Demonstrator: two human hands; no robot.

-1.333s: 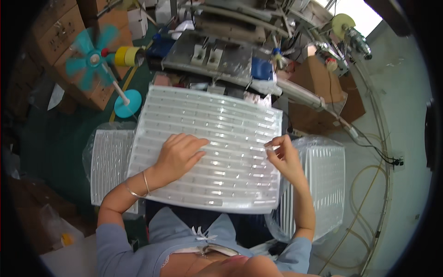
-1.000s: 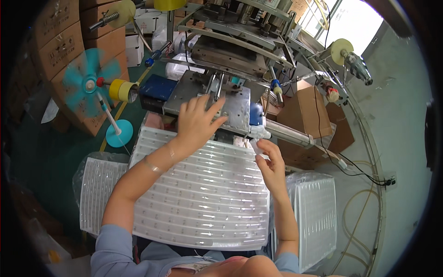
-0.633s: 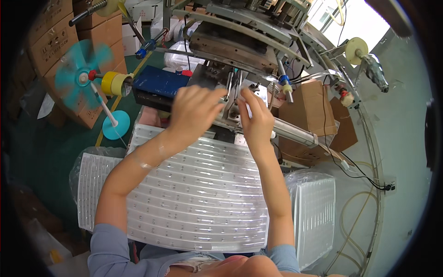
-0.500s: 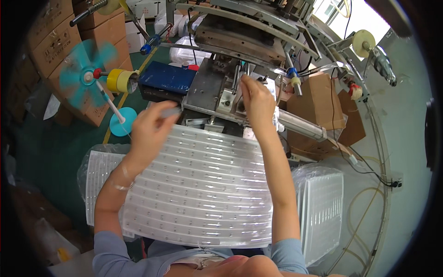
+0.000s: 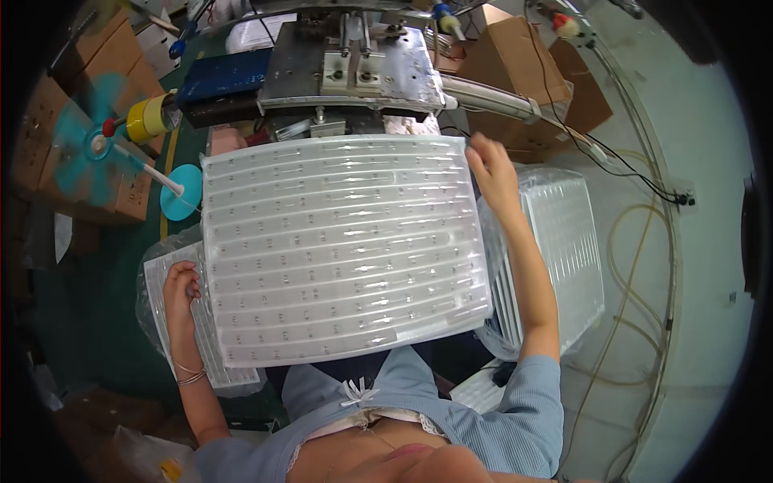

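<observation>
A whitish translucent ribbed sheet, with rows of small clear marks or pieces, lies in front of me, slightly tilted to one side. My left hand is beside its left edge, over a similar sheet in clear plastic wrap. Its fingers are curled around something small and greyish that I cannot make out. My right hand is at the sheet's far right corner, fingers bent together. Whether they pinch the corner is hidden. Beyond the sheet stands a machine's metal plate with a clamp-like fixture on it.
On the right lies a stack of similar wrapped sheets. Behind it are open cardboard boxes and a metal tube. A turquoise fan spins at left near a yellow tape roll and a blue box.
Both hands have drawn back from the machine: the left down to the sheet's left side, the right from the fixture to the far right corner. The view has tipped down toward me.
</observation>
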